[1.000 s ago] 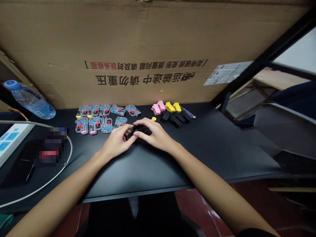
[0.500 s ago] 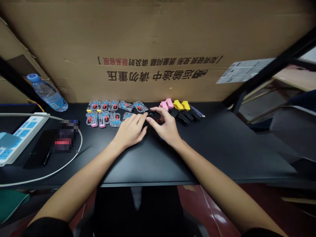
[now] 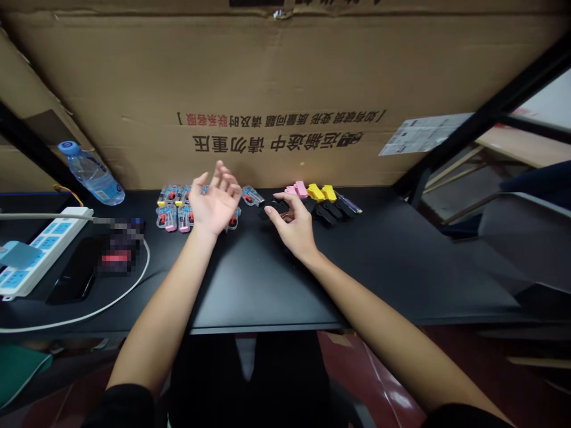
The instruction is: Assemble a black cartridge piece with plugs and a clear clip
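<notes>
Cardboard [image 3: 250,71] backs a black table [image 3: 379,261] with a power strip [image 3: 47,242] and a water bottle [image 3: 97,177] at the left. Over two rows of clear plastic pieces [image 3: 167,219], the left hand [image 3: 215,205] is raised and released (palm showing, fingers slightly curled). Beside it, the right hand [image 3: 298,229] grasps a black part [image 3: 281,206] between thumb and fingers, near pink pieces [image 3: 300,189], yellow pieces [image 3: 322,192] and black pieces [image 3: 328,211].

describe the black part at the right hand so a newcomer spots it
A cardboard panel stands along the black table's back. In front of it, the right hand curls around the black part. Unlike the black pieces to its right, it is in that hand's grasp.
</notes>
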`<control>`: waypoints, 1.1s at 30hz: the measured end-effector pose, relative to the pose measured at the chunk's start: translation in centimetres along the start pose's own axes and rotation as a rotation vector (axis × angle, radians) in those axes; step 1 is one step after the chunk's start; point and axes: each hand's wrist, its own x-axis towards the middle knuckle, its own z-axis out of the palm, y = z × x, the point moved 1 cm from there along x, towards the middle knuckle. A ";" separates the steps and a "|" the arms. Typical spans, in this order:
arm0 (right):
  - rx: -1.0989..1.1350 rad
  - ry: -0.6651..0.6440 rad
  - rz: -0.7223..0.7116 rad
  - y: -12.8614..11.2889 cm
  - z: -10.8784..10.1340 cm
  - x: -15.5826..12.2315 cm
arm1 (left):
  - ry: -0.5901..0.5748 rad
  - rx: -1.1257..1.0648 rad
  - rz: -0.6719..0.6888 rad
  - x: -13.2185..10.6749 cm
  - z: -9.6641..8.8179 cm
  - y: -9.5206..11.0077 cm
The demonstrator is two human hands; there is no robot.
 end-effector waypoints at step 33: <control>-0.137 -0.175 -0.256 -1.2 -0.8 -0.5 | -0.294 1.410 0.342 -3.7 -5.1 -0.8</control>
